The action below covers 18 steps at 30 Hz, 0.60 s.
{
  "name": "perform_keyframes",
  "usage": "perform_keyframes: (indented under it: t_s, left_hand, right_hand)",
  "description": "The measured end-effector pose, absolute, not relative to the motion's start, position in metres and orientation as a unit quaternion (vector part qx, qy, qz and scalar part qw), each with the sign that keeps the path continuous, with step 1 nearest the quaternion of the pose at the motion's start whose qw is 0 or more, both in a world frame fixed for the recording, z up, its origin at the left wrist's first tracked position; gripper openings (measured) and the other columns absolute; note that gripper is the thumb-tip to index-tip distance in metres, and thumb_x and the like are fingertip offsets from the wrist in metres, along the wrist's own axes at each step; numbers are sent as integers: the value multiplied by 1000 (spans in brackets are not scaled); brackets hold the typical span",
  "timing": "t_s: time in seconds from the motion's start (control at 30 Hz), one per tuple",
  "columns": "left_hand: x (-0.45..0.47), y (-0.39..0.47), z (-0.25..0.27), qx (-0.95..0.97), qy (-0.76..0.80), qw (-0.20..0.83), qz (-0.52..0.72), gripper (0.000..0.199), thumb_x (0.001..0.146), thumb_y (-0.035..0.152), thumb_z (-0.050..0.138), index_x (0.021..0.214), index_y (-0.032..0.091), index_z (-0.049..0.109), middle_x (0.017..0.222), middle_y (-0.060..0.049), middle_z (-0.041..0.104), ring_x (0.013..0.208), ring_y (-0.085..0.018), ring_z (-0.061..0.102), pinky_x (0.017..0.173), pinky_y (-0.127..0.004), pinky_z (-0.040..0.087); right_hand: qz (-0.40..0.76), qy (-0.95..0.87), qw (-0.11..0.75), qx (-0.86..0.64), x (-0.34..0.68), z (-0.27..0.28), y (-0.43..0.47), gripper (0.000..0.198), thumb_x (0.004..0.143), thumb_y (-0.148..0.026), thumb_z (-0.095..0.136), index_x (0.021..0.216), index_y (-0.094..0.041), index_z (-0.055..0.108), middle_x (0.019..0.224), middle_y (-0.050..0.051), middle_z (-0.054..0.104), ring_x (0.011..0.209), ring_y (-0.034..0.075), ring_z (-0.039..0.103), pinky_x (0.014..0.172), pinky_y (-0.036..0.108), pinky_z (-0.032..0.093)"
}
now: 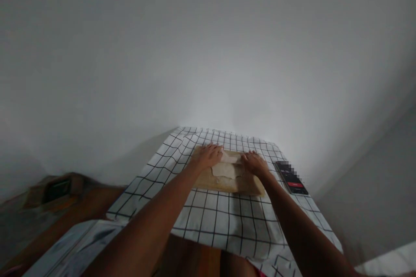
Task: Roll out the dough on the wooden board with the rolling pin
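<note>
On a wooden board (247,187) lies a flat, uneven sheet of pale dough (225,171). Across the dough's far part runs a pale bar that looks like a rolling pin (231,157); its ends are hidden under my hands. My left hand (211,154) lies palm down over the bar's left end, fingers bent over it and pointing away from me. Over the right end my right hand (254,162) is closed, its fingers curled. Both arms reach forward from the bottom of the view.
A white cloth with a black grid (214,216) covers the table. To the right of the board lies a phone (292,179) with a lit screen. A pale wall (227,73) rises behind the table. At the lower left, a brown box-like object (56,190) sits low down.
</note>
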<state>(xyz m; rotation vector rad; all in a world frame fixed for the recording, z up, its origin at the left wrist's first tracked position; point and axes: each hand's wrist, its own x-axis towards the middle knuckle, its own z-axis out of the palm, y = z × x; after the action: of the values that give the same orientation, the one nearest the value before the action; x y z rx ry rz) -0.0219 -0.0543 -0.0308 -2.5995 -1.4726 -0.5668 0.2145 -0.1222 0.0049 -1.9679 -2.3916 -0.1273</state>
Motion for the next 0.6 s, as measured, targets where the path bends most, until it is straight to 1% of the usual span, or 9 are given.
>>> perform_keyframes:
  t_s: [0.07, 0.13, 0.2, 0.23, 0.3, 0.4, 0.5, 0.6]
  left_hand:
    - [-25, -70, -38, -868, -443, 109, -193, 48, 100, 27, 30, 138, 16, 57, 146, -10, 56, 139, -22, 47, 121, -42, 28]
    - [-27, -84, -44, -870, -428, 154, -190, 46, 99, 22, 30, 132, 11, 61, 141, -16, 59, 135, -24, 52, 119, -44, 31]
    - [-30, -97, -47, -873, -409, 180, -197, 43, 98, 20, 33, 127, 11, 63, 137, -18, 61, 132, -25, 54, 117, -46, 36]
    - [-31, -103, -48, -874, -402, 184, -204, 42, 98, 19, 34, 126, 12, 64, 137, -18, 62, 132, -25, 55, 116, -47, 38]
    - [-35, -118, -48, -876, -396, 177, -210, 42, 98, 20, 34, 128, 12, 63, 137, -16, 62, 130, -25, 56, 114, -47, 41]
    - [-39, -139, -46, -874, -417, 149, -203, 44, 98, 22, 34, 131, 11, 60, 136, -15, 63, 127, -24, 59, 113, -44, 42]
    - [-38, -155, -41, -869, -436, 114, -206, 44, 98, 26, 37, 134, 13, 58, 138, -13, 62, 129, -23, 57, 115, -43, 39]
    - [-31, -162, -30, -861, -473, 78, -168, 46, 98, 32, 36, 135, 14, 57, 143, -15, 58, 133, -26, 53, 116, -45, 36]
  right_hand:
    - [-47, -753, 37, -655, 214, 5, -137, 42, 105, -35, 28, 124, -20, 62, 133, 15, 62, 129, 28, 53, 100, 41, 43]
    - [-50, -735, 42, -675, 213, 4, -151, 46, 106, -39, 25, 124, -20, 63, 127, 16, 65, 118, 27, 60, 93, 39, 47]
    - [-63, -742, 25, -667, 211, 3, -166, 43, 106, -40, 29, 125, -20, 62, 121, 16, 67, 113, 28, 62, 88, 37, 50]
    - [-73, -752, 17, -655, 209, 2, -173, 40, 105, -40, 33, 125, -20, 62, 119, 15, 67, 113, 28, 62, 87, 37, 50]
    - [-95, -766, 16, -635, 207, -2, -187, 36, 104, -37, 39, 123, -20, 62, 119, 15, 68, 117, 28, 60, 89, 36, 49]
    - [-122, -769, 42, -626, 204, -7, -206, 32, 104, -31, 39, 120, -18, 64, 122, 15, 67, 122, 26, 56, 97, 35, 45]
    - [-118, -757, 63, -640, 201, -8, -221, 33, 104, -26, 35, 117, -18, 65, 118, 13, 68, 119, 25, 57, 98, 36, 44]
    - [-91, -747, 88, -653, 198, -5, -231, 33, 105, -30, 35, 116, -21, 66, 120, 12, 68, 120, 24, 56, 99, 36, 43]
